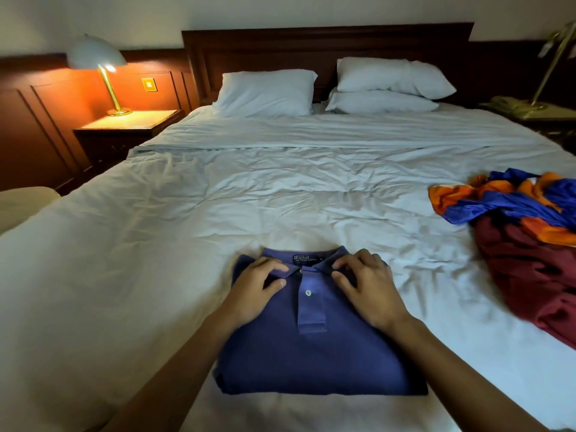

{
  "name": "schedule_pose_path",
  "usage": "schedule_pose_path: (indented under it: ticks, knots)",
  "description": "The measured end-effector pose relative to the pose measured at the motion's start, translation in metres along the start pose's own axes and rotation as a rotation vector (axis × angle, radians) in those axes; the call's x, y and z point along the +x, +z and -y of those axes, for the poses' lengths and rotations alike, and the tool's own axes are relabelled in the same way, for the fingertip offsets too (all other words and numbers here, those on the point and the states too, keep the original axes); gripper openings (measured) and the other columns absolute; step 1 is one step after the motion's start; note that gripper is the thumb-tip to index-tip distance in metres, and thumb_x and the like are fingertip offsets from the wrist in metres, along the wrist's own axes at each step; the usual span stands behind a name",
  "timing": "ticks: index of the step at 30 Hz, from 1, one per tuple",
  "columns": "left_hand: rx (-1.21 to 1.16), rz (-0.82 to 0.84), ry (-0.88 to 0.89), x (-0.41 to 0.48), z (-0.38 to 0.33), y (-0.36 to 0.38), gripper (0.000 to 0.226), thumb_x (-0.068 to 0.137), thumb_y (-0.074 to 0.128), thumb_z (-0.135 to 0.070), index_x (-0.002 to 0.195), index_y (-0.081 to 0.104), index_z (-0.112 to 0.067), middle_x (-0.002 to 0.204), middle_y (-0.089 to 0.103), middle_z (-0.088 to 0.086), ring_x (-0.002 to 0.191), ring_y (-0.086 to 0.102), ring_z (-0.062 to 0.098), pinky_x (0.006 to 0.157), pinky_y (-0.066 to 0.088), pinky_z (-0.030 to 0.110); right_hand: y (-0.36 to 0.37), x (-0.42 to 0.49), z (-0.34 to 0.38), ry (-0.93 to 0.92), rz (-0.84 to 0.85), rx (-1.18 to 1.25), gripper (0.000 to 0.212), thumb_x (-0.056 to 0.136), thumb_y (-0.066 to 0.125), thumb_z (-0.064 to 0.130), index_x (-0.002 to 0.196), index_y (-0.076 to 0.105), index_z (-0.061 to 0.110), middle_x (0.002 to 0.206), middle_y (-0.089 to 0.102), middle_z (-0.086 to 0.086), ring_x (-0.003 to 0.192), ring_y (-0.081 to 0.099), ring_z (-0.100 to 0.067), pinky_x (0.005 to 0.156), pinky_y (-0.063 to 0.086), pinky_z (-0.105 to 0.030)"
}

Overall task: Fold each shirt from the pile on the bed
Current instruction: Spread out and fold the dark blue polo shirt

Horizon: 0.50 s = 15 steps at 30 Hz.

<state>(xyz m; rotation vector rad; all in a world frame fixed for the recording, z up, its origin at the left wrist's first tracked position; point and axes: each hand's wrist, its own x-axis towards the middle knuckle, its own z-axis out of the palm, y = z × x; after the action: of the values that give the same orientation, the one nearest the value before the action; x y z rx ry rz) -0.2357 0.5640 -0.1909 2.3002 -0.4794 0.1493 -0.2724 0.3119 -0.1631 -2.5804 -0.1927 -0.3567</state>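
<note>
Lamp [97,58], far left. Left hand [253,291] pinches the collar of the folded polo [311,363] on the near bed [202,198]; collar and long axis point toward the headboard [327,42]. Right hand [371,289] pinches likewise. Pile [526,232] well right.

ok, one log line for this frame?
blue polo: folded, on bed | left hand: on collar | right hand: on collar | shirt pile: unfolded, bed's right side
</note>
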Motion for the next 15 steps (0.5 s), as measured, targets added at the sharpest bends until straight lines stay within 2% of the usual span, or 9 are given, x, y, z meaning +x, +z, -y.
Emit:
schedule_pose_path:
  ticks: [1,2,4,6,8,11,15]
  knots:
    - [-0.034,-0.084,0.008,-0.002,0.000,0.000,0.021,0.091,0.069,-0.004,0.109,0.070,-0.015,0.113,0.066,-0.008,0.108,0.056,-0.007,0.097,0.041,0.012,0.000,0.003,0.010,0.015,-0.018,0.046,0.032,0.091,0.047,0.055,0.094,0.066,0.030,0.095,0.060,0.007,0.098,0.058,-0.020,0.086,0.043,-0.036]
    - [-0.064,-0.152,-0.007,-0.004,0.000,0.000,0.018,0.089,0.069,0.000,0.101,0.070,-0.014,0.103,0.066,-0.015,0.099,0.058,-0.004,0.090,0.042,0.009,0.001,0.007,0.022,0.059,0.010,0.081,0.030,0.090,0.052,0.055,0.084,0.065,0.028,0.086,0.063,0.009,0.089,0.061,-0.019,0.078,0.046,-0.035]
    - [-0.111,-0.252,-0.054,-0.004,-0.001,0.001,0.013,0.089,0.068,0.002,0.093,0.071,-0.010,0.090,0.065,-0.024,0.089,0.062,0.003,0.082,0.045,0.011,0.007,0.015,0.043,0.147,0.109,0.031,0.043,0.083,0.054,0.067,0.079,0.061,0.025,0.080,0.064,0.008,0.080,0.063,-0.018,0.066,0.046,-0.033]
    - [-0.159,-0.267,-0.118,0.000,-0.003,0.001,0.010,0.091,0.066,-0.002,0.090,0.071,-0.010,0.079,0.066,-0.028,0.079,0.063,0.002,0.075,0.045,0.012,0.016,0.025,0.057,0.169,0.174,-0.114,0.048,0.080,0.056,0.067,0.094,0.063,0.022,0.094,0.065,0.000,0.089,0.064,-0.024,0.067,0.046,-0.033]
    - [-0.175,-0.213,-0.182,0.003,-0.005,0.000,0.013,0.093,0.066,-0.006,0.085,0.071,-0.014,0.067,0.067,-0.018,0.070,0.062,0.000,0.072,0.047,0.016,0.023,0.034,0.063,0.155,0.193,-0.224,0.046,0.085,0.060,0.052,0.110,0.063,0.014,0.110,0.065,-0.009,0.104,0.062,-0.030,0.076,0.049,-0.035]
    - [-0.062,-0.096,-0.192,0.005,-0.004,0.002,0.014,0.090,0.070,-0.014,0.079,0.073,-0.023,0.073,0.071,-0.010,0.074,0.065,0.004,0.079,0.053,0.032,0.024,0.043,0.058,0.186,0.172,-0.182,0.033,0.085,0.061,0.035,0.104,0.068,0.009,0.109,0.065,-0.015,0.105,0.062,-0.033,0.076,0.049,-0.034]
    - [0.067,-0.051,-0.147,0.003,-0.012,0.011,0.007,0.087,0.072,-0.021,0.084,0.076,-0.027,0.083,0.072,-0.016,0.081,0.065,0.002,0.076,0.053,0.029,0.020,0.039,0.033,0.325,0.130,0.185,0.019,0.083,0.065,0.019,0.072,0.069,0.005,0.074,0.063,-0.004,0.074,0.061,-0.021,0.058,0.035,-0.023]
